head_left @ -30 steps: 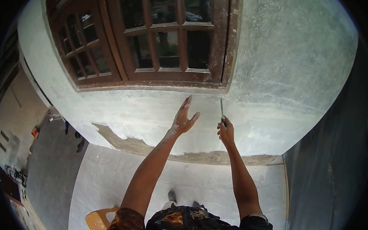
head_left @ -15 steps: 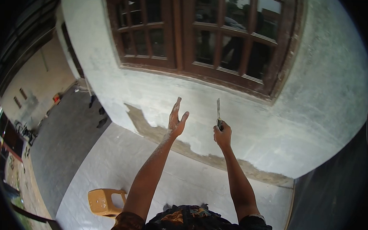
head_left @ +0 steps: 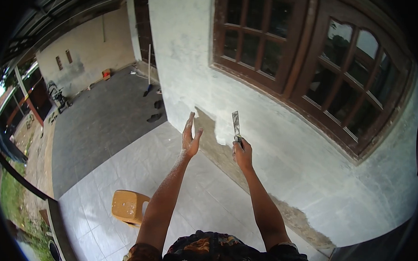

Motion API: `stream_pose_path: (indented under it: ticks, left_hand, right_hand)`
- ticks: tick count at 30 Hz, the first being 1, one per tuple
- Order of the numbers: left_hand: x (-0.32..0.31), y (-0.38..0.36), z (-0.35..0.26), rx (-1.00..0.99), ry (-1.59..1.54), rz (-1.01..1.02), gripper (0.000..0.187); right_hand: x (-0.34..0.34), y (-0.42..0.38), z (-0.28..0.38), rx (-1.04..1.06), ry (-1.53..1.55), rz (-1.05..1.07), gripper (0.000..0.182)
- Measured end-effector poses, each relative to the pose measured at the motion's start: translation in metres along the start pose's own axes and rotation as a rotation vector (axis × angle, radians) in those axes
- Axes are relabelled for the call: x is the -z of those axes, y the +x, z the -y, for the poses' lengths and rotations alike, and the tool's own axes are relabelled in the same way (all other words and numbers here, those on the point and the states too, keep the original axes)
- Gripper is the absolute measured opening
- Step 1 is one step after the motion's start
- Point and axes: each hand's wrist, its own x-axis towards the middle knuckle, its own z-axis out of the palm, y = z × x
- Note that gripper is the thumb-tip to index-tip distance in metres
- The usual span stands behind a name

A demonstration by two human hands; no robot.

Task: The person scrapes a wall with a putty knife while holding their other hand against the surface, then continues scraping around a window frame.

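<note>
My right hand (head_left: 243, 155) is closed around the handle of a putty knife (head_left: 236, 124), its flat blade pointing up and away from me. My left hand (head_left: 190, 139) is raised with its fingers stretched out and thumb apart, holding nothing. White dust coats the left hand and forearm. Beyond both hands stands a pale, whitish wall (head_left: 282, 154). A rough grey-brown strip of bare plaster (head_left: 208, 128) runs along its base, and the left fingertips overlap its upper end in this view.
A brown wooden window frame (head_left: 302, 55) with glass panes is set in the wall above. An orange-yellow plastic stool (head_left: 127, 207) stands on the pale tiled floor (head_left: 91, 214) to the left. Farther off, dark sandals (head_left: 154, 118) and a long-handled tool (head_left: 149, 72) are near the wall's corner.
My view has swung to the left, so the window has shifted right and more of the dark paving shows. Both hands keep much the same pose; the putty knife is still in the right.
</note>
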Motion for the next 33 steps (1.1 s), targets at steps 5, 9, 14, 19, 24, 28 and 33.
stream_pose_path:
  ticks: [5,9,14,19,24,28,33]
  left_hand:
    - [0.065,0.015,0.025,-0.015,0.044,-0.055,0.068]
    - [0.108,0.024,0.038,0.032,0.113,-0.081,0.067]
    - [0.138,0.037,0.056,0.064,0.130,-0.109,0.067]
    - [0.149,0.064,0.076,0.058,0.134,-0.116,0.066]
    - [0.152,0.104,0.103,-0.012,0.107,-0.114,0.066]
    - [0.158,0.142,0.132,-0.004,0.093,-0.105,0.067]
    - [0.175,0.189,0.172,0.012,0.153,-0.107,0.068]
  right_hand:
    - [-0.074,0.017,0.001,-0.035,0.074,0.058,0.013]
    - [-0.122,0.033,0.005,-0.048,0.127,0.060,0.018]
    - [-0.160,0.053,0.009,-0.051,0.096,0.078,0.022]
    - [-0.188,0.084,0.003,-0.030,0.113,0.118,0.027]
    - [-0.214,0.120,0.003,-0.105,0.147,0.098,0.030]
    - [-0.236,0.163,-0.009,-0.073,0.176,0.093,0.029]
    - [-0.270,0.225,-0.022,-0.050,0.196,0.100,0.028]
